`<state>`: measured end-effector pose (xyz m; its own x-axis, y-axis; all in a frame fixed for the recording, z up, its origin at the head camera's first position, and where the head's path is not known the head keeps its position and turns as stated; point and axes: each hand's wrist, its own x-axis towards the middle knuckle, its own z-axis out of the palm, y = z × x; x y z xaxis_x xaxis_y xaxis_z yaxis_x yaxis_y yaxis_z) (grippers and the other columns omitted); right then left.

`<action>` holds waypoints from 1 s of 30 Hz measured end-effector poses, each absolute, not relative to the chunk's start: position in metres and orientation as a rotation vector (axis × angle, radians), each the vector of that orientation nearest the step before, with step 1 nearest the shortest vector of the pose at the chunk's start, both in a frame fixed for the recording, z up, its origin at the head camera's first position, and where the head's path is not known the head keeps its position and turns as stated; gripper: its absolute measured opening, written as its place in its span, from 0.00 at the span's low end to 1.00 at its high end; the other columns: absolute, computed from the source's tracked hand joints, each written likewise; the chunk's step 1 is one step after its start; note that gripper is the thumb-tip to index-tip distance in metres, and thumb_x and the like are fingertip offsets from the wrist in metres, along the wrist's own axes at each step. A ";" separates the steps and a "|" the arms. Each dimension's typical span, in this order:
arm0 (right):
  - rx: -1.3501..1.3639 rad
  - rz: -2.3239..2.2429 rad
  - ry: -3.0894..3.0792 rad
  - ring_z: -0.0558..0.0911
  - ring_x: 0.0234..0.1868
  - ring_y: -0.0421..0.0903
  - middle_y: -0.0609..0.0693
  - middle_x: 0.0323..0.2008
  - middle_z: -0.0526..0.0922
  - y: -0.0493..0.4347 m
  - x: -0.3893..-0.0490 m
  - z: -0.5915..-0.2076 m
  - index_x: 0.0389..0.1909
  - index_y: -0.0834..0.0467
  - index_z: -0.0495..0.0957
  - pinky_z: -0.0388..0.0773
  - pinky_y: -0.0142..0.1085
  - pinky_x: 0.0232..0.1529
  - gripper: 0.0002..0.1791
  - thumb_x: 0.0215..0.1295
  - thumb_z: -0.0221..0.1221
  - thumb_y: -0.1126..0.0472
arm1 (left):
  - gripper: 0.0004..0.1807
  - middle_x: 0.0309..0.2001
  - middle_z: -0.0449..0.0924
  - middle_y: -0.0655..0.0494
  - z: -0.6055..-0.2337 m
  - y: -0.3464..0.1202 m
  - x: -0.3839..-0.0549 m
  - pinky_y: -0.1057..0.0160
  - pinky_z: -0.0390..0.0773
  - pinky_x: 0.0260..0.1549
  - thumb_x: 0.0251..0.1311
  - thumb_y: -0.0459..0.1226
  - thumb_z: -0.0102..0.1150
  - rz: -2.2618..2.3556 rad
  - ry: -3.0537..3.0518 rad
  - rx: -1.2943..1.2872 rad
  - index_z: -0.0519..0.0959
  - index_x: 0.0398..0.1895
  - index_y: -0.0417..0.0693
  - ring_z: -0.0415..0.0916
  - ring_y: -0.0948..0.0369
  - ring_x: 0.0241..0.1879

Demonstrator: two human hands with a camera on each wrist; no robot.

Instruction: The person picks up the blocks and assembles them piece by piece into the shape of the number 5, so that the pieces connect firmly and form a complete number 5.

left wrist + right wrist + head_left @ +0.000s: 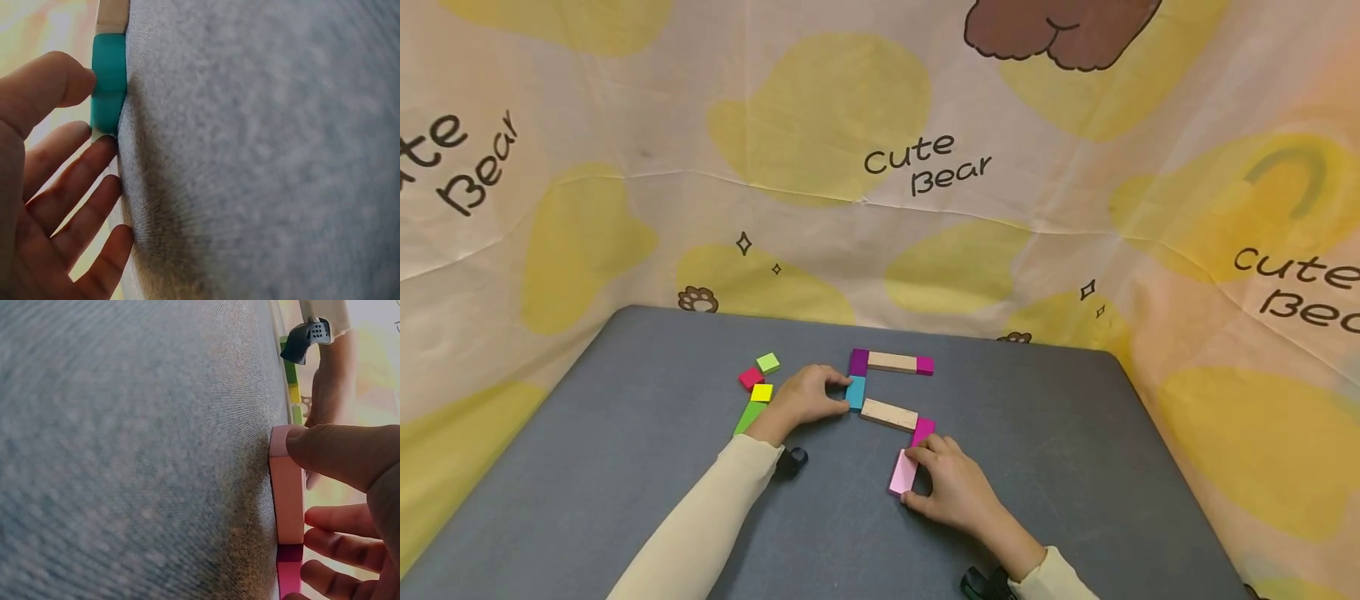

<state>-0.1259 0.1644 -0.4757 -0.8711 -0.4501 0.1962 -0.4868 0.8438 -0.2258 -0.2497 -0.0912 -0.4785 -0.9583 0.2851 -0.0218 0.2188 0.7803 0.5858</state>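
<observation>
A teal-blue block (855, 393) lies between a dark purple block (859, 362) and a plain wooden block (889, 414). My left hand (808, 395) pinches the blue block by its ends, thumb near and index finger far; the left wrist view shows the thumb against the teal side (109, 65). Lower right, my right hand (953, 482) holds a light pink block (903, 472) between thumb and fingers. In the right wrist view the thumb presses the pink block's near end (288, 499). Its far end meets a magenta block (923, 430), which adjoins the wooden block.
A second wooden block (892, 362) runs from the purple block to a small magenta block (925, 366). Left of my left hand lie lime (767, 362), red (751, 378), yellow (762, 392) and green (749, 417) blocks. A patterned cloth (820, 125) hangs behind the grey table (1060, 433).
</observation>
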 end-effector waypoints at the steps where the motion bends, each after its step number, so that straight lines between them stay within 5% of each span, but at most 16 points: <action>1: 0.735 0.412 -2.887 0.74 0.39 0.42 0.45 0.39 0.78 0.164 -0.126 -0.475 0.45 0.55 0.83 0.77 0.35 0.33 0.28 0.42 0.72 0.46 | 0.24 0.53 0.82 0.57 -0.478 -0.091 -0.250 0.51 0.73 0.58 0.49 0.46 0.70 0.914 2.862 0.408 0.83 0.53 0.56 0.75 0.55 0.56; 30: 0.723 0.435 -2.959 0.72 0.38 0.41 0.45 0.38 0.77 0.164 -0.126 -0.473 0.47 0.55 0.83 0.75 0.33 0.32 0.30 0.42 0.72 0.44 | 0.22 0.44 0.82 0.56 -0.461 -0.107 -0.221 0.57 0.80 0.42 0.50 0.48 0.65 0.635 3.123 0.698 0.82 0.49 0.51 0.79 0.60 0.43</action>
